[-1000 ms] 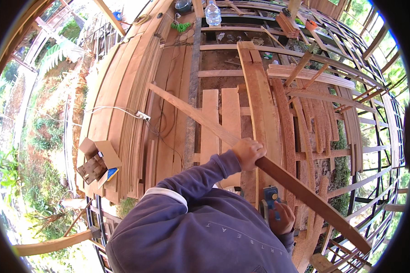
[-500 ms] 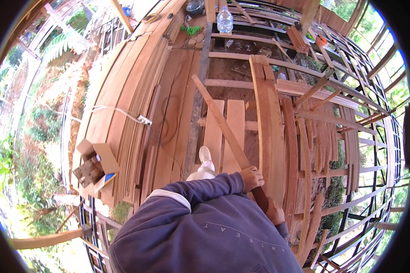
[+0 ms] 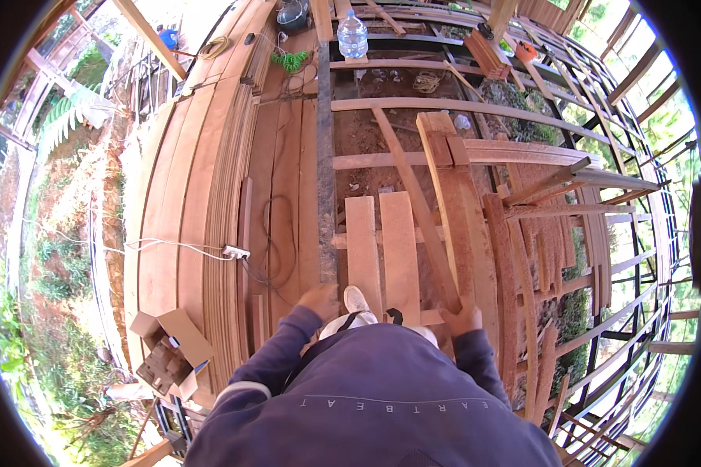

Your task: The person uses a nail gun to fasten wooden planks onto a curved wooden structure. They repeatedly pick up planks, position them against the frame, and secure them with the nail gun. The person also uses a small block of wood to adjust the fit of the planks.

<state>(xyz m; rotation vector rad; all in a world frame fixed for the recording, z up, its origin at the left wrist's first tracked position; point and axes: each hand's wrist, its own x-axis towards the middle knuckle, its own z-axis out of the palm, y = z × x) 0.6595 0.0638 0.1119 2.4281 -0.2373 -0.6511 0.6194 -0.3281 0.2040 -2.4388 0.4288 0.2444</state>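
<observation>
A long, narrow wooden batten [image 3: 413,198] slants away from me, its near end gripped by my right hand [image 3: 461,317]. It runs beside a thick timber beam [image 3: 461,210] with a notch near its far end. My left hand [image 3: 318,300] is off the batten, over the dark floor joist near my shoe; its fingers are smeared, and I see nothing held in it. Two short planks [image 3: 399,241] lie side by side in front of my foot [image 3: 356,302].
Stacked long boards [image 3: 191,163] line the left, with an open cardboard box [image 3: 183,342] of wood blocks at their near end. A white power strip [image 3: 236,253] trails cable. Ahead stands a water jug [image 3: 352,37]. Open joists [image 3: 475,105] cross over bare soil; rough timbers [image 3: 497,257] lie right.
My left hand has let go of the batten and moved left. The batten has swung more upright, its far end shifting right toward the beam, with my right hand still on it.
</observation>
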